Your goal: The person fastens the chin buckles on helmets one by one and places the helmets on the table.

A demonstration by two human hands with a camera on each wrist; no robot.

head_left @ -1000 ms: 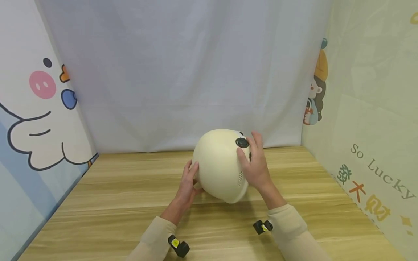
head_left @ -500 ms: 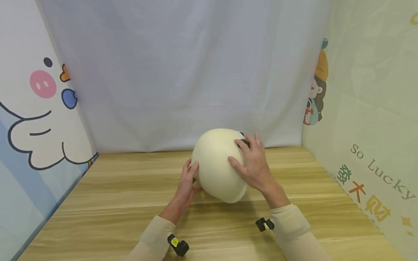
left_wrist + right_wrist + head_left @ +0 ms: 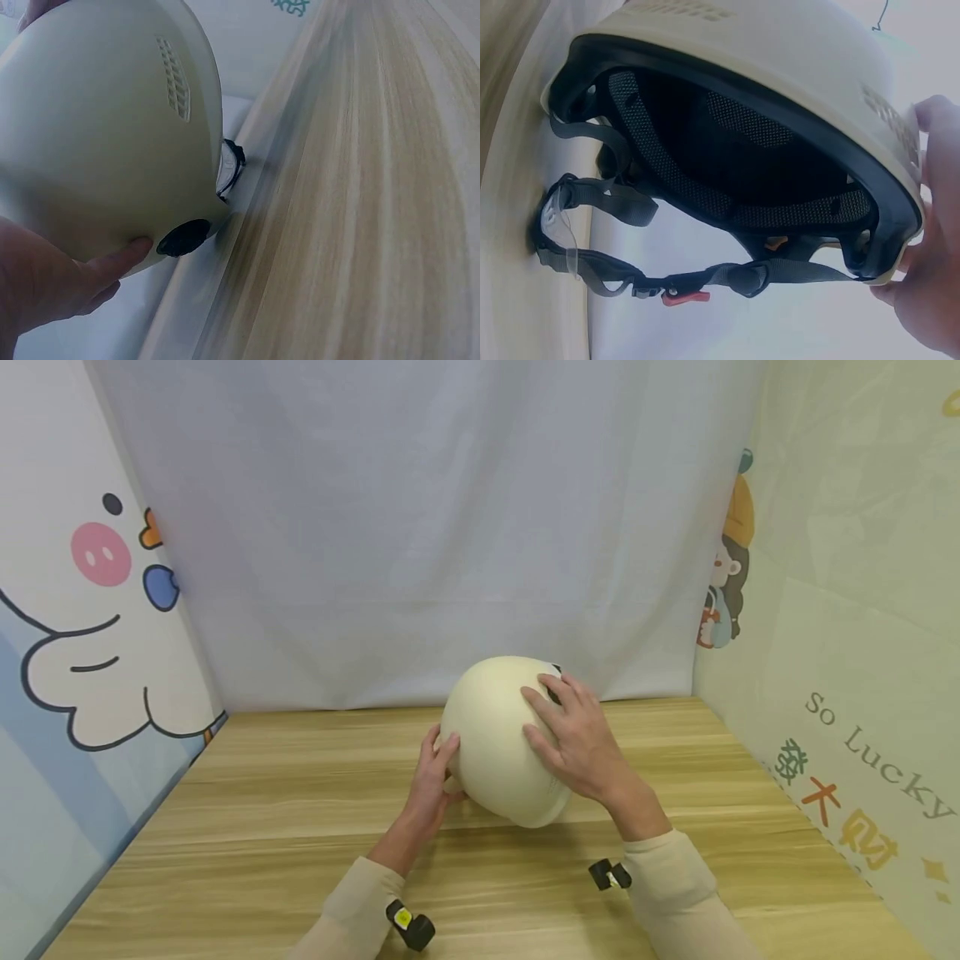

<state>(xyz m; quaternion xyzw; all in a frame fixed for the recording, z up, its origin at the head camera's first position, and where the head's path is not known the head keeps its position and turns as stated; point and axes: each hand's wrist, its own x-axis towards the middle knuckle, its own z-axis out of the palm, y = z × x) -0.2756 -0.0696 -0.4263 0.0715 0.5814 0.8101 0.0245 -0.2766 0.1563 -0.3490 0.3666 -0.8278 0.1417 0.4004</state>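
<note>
A cream safety helmet (image 3: 491,743) lies tipped over on the wooden table, held between both hands. My left hand (image 3: 427,785) grips its left side, and in the left wrist view a finger lies beside a black round fitting (image 3: 184,238). My right hand (image 3: 588,743) holds the other side, fingers spread over the shell, palm by the rim. Seen from the right wrist, the helmet's dark padded inside (image 3: 705,157) faces that camera. A black chin strap (image 3: 682,281) with a red buckle tab (image 3: 686,298) hangs from the rim.
The wood-grain tabletop (image 3: 300,827) stretches around the helmet. Behind it hangs a white curtain (image 3: 420,527). Printed cloth panels stand at the left (image 3: 75,677) and right (image 3: 847,652). A small black camera sits on each cuff, left (image 3: 410,925) and right (image 3: 610,875).
My right hand has shifted from the helmet's edge further onto the shell, its fingers now covering most of the dark round fitting. The left hand and helmet have hardly moved.
</note>
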